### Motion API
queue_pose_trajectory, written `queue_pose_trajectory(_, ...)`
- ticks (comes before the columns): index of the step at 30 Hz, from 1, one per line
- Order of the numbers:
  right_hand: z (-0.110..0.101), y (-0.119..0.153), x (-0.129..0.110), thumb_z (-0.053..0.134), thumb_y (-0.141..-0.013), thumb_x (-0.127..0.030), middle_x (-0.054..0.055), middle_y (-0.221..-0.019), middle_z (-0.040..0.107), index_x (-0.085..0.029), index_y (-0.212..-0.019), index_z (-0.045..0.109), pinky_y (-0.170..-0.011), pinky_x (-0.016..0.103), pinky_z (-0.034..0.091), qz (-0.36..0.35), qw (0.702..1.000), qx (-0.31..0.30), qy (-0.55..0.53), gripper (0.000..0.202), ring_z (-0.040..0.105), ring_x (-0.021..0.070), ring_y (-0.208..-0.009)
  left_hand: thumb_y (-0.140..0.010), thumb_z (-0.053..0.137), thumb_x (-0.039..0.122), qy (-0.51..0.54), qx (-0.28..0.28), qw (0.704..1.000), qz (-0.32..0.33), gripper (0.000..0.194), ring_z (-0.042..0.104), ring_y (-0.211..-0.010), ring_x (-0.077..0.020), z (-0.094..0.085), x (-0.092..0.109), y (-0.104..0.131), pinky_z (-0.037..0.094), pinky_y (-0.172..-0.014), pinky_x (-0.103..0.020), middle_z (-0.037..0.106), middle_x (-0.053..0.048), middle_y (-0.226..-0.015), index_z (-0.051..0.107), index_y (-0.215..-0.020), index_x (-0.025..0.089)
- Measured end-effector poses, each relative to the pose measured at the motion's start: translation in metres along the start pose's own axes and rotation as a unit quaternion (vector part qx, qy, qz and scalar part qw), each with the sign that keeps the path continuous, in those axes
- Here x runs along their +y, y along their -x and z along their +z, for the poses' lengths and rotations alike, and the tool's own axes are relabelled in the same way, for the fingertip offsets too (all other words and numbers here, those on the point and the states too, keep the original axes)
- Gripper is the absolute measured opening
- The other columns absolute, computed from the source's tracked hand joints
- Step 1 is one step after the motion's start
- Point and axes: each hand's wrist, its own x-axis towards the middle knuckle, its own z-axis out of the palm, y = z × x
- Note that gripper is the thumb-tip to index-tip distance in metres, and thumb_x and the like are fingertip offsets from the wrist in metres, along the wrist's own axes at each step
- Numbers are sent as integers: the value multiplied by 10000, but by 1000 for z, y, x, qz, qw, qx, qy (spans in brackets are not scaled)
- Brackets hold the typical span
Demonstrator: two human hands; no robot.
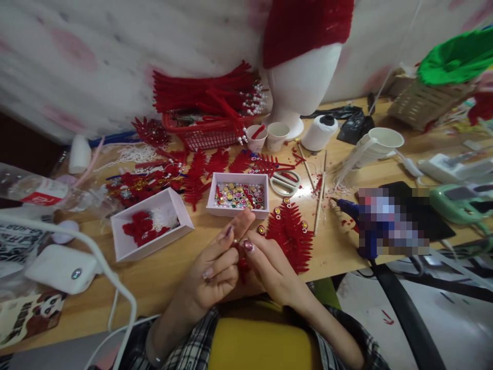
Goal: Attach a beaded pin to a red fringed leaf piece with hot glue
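Note:
Close together over the table's front edge, my left hand (215, 270) and my right hand (273, 264) pinch a small red fuzzy piece (242, 264), mostly hidden by the fingers. A tiny shiny bit shows at the fingertips. My left index finger points forward while its other fingers curl in. Just beyond the hands, a white box (238, 209) holds coloured gems and gold beads. To the right of my right hand lies a red feathery leaf shape (290, 236) with several gems along its edge. Another white box (152, 245), at left, contains red fuzzy pieces and white beads.
A blue glue gun (348, 208) lies at right, partly blurred out. Scissors (285, 183), wooden sticks (319, 200) and a thread spool (319, 133) stand or lie farther back. Behind are a red basket (208, 137) of red stems and a white mannequin head (300, 77). A white cable (115, 285) arches at left.

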Motion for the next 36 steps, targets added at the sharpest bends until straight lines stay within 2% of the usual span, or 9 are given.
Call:
queue_pose_trajectory(3,5,-2,11,341,-1029,-467,-61,-617,395,-208,-739,424,-557,235,312,11,997,30,-77,397,356,91,-552,-1063,158,165,-6,19,1000,-2,482,510,-277,-20,2,1,-2,248,-254,-83,773,-56,-754,506,-1395,190)
queue_pose_trajectory(6,9,-5,19,363,-1013,-506,-58,-609,399,-205,-745,449,-519,230,292,0,990,53,-128,412,336,90,-533,-1063,224,234,-14,25,1000,-2,437,475,-254,-12,6,2,-4,323,-248,-97,775,-146,-1032,547,-1334,116)
queue_pose_trajectory(8,9,-6,22,409,-1004,-489,-60,-608,414,-204,-780,481,-506,223,287,-6,988,62,-141,370,336,87,-526,-1060,218,251,-15,30,999,17,459,486,-269,-25,8,4,-6,341,-243,-108,768,-180,-1040,570,-1281,57)
queue_pose_trajectory(10,7,-4,23,446,-1003,-444,-68,-594,415,-204,-816,516,-489,215,280,-11,987,71,-141,312,327,79,-500,-1054,201,218,-11,61,997,42,464,591,-371,-63,10,5,-8,441,-319,-117,781,-169,-957,574,-1265,40)
queue_pose_trajectory(13,2,1,20,479,-1001,-374,-77,-589,403,-203,-815,543,-473,207,270,-27,986,96,-131,262,298,64,-472,-1028,184,125,-12,120,989,81,464,751,-682,-150,12,5,-12,622,-642,-231,786,-138,-909,529,-1331,62)
queue_pose_trajectory(17,-3,7,5,466,-1005,-333,-69,-608,426,-199,-788,538,-494,205,290,-43,990,96,-93,265,321,68,-506,-992,190,57,-23,117,986,117,503,723,-1041,-201,14,4,-13,575,-934,-336,749,-149,-1118,435,-1431,85)
queue_pose_trajectory(22,-2,8,-12,414,-1003,-284,-53,-657,475,-200,-790,494,-554,208,322,-15,997,28,64,243,404,80,-581,-962,167,0,-59,85,988,114,560,629,-1210,-188,15,2,-10,430,-1110,-358,667,-147,-1301,368,-1478,89)
queue_pose_trajectory(28,4,8,-21,387,-991,-281,-56,-647,458,-215,-807,464,-544,227,300,37,985,-47,165,210,387,86,-558,-1040,244,197,-61,63,989,116,447,616,-1228,-208,10,1,-11,418,-1123,-368,690,-129,-1267,457,-1424,115)
queue_pose_trajectory(36,10,6,-25,380,-977,-307,-52,-629,464,-219,-849,470,-527,242,296,67,962,-71,256,179,384,92,-521,-1034,316,196,-77,63,986,132,385,699,-1073,-192,6,-7,-9,446,-1097,-338,748,-122,-1112,679,-1098,86)
